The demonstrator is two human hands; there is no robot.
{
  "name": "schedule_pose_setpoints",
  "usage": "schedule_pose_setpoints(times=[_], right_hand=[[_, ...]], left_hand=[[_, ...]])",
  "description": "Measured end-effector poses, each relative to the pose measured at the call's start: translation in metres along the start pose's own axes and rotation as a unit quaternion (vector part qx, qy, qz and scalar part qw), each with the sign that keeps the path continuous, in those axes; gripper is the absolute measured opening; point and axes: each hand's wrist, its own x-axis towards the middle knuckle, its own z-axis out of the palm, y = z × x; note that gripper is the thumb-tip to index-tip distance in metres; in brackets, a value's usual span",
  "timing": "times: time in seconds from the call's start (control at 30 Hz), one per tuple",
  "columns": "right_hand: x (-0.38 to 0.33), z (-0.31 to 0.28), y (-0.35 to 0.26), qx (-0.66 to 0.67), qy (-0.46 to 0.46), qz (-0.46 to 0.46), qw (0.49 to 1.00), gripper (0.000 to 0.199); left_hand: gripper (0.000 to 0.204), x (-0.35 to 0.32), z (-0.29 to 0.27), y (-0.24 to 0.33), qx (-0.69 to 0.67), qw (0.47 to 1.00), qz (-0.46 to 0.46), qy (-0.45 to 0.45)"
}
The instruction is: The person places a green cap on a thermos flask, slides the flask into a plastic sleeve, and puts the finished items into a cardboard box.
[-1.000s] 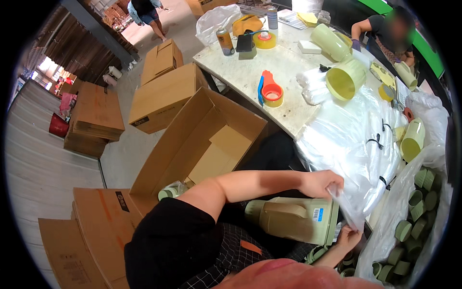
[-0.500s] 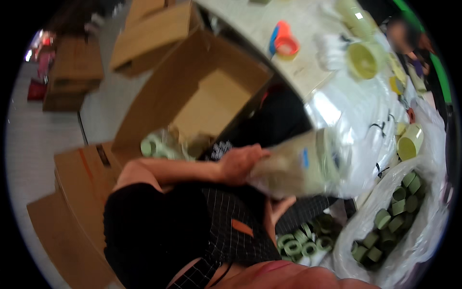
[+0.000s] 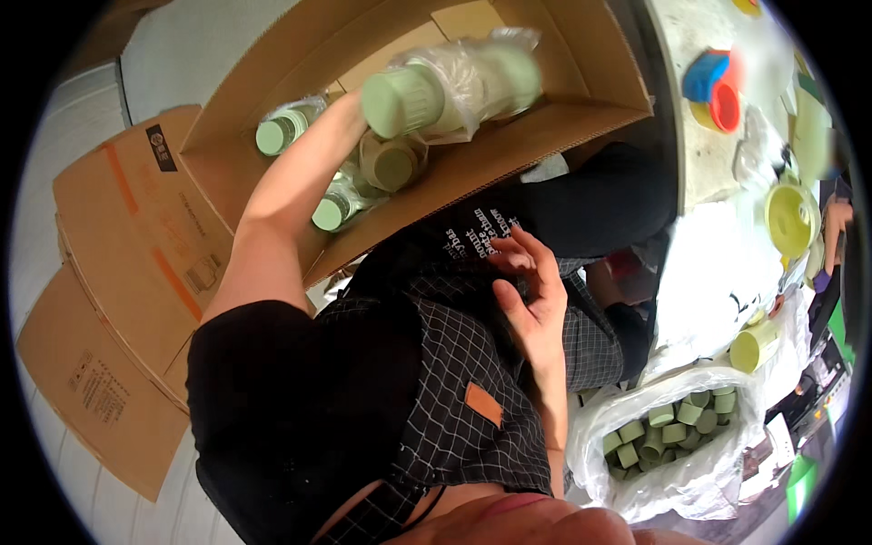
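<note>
Left hand [image 3: 368, 127]: reached into the open cardboard box [image 3: 581, 113], largely hidden behind the bagged green jug [image 3: 454, 86] it carries; whether the fingers are clamped or spread cannot be told. Jug: pale green, wrapped in clear plastic, lying on its side over the box's opening, round base toward the camera. Right hand [image 3: 531, 291]: empty, fingers loosely spread and curled, held over the lap against a dark checked apron [image 3: 454, 381]. Inside the box, below the jug: further wrapped green jugs [image 3: 331, 209], bases up, packed close together. Left of the box: flattened and stacked cardboard cartons [image 3: 136, 236] on the floor. Right: a pale counter [image 3: 718, 272] carrying blue and orange tape rolls [image 3: 713, 91], a yellow-green bowl-shaped lid [image 3: 790, 218] and a small green cup [image 3: 754, 345]. Lower right: a clear plastic bag of green caps [image 3: 672, 436], just beside the person's knee.
</note>
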Motion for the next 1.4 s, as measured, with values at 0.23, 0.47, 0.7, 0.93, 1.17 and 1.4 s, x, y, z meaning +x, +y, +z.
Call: schedule_pose_setpoints(times=[0.23, 0.47, 0.7, 0.93, 1.17, 1.4], right_hand=[[-0.052, -0.011, 0.005, 0.088, 0.21, 0.131, 0.965, 0.035], [-0.047, -0.107, -0.029, 0.004, 0.33, 0.096, 0.939, 0.028], [0.0, -0.306, -0.054, -0.326, 0.576, -0.074, 0.746, 0.059], [0.046, -0.444, -0.064, -0.54, 0.614, 0.095, 0.567, 0.054], [-0.026, -0.299, -0.074, -0.375, 0.582, -0.214, 0.689, 0.045], [-0.226, -0.255, 0.033, -0.188, 0.661, -0.141, 0.712, 0.044]], left_hand=[[0.046, 0.006, 0.102, -0.077, 0.251, 0.963, -0.046, -0.08], [0.045, 0.051, 0.094, -0.13, 0.376, 0.903, -0.107, -0.177], [0.056, 0.064, 0.051, -0.142, 0.155, 0.971, -0.16, 0.087], [0.029, 0.03, 0.011, 0.157, -0.154, 0.938, 0.252, 0.181], [0.045, -0.081, 0.079, 0.419, 0.213, 0.617, 0.732, 0.196], [0.003, -0.125, 0.101, 0.479, 0.292, 0.52, 0.797, 0.098]])
